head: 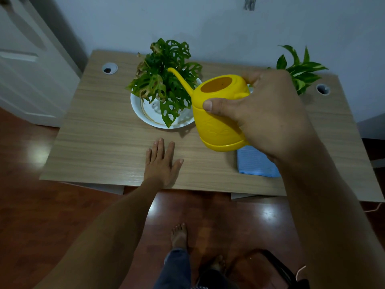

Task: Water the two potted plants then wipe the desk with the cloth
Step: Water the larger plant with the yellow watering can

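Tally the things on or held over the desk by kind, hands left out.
Potted plants: 2, the holey-leaved plant in its white dish and the variegated plant at the far right
Watering cans: 1, the yellow can held in the right hand
Cloths: 1, the blue cloth
Total: 4

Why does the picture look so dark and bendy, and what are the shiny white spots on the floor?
In the head view, the room is dim, so colours look bluish; the wide lens bows the desk edges and stretches the arms; the white patches on the floor are glare from light bouncing off polished wood; the right hand, close to the camera, looks huge and slightly soft.
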`<move>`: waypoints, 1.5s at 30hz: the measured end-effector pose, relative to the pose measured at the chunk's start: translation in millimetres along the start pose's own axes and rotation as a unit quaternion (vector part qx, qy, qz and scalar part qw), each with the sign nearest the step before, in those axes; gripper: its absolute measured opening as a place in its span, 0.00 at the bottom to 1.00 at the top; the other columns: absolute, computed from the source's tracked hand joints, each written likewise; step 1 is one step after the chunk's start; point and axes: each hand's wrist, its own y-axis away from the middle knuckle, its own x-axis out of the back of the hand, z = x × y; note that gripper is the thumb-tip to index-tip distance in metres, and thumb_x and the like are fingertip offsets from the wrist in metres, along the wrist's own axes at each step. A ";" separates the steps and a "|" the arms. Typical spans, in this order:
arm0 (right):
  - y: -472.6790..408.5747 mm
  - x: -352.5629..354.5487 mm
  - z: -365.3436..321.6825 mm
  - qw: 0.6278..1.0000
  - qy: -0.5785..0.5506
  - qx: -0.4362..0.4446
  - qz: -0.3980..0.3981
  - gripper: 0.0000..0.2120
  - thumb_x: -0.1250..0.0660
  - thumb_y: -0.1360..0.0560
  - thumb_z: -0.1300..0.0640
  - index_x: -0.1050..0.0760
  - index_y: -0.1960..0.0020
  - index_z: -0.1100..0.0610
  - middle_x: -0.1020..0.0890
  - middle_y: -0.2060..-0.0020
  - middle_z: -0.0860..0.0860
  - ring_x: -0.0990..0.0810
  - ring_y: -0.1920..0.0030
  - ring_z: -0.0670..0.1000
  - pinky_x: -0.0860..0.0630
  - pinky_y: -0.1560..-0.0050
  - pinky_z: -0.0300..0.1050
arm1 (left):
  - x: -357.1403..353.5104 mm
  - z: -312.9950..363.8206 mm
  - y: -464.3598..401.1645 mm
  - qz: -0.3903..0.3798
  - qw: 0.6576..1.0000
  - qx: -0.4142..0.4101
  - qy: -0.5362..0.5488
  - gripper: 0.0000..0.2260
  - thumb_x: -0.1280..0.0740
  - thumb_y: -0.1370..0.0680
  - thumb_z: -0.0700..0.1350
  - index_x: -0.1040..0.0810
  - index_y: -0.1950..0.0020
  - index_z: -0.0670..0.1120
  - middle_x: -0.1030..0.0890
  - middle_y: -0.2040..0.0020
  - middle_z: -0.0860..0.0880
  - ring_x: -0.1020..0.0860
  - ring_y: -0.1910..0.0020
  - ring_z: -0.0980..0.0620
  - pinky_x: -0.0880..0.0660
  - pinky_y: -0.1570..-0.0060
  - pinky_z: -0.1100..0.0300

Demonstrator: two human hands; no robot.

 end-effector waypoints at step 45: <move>-4.9 1.3 0.6 0.994 0.059 0.035 0.090 0.24 0.20 0.34 0.39 0.23 0.52 0.55 0.21 0.60 0.49 0.26 0.62 0.49 0.34 0.68 0.39 | 1.2 -3.3 1.1 -0.004 1.000 -0.007 0.003 0.33 0.52 0.17 0.67 0.55 0.15 0.56 0.59 0.14 0.43 0.64 0.16 0.45 0.66 0.19 0.46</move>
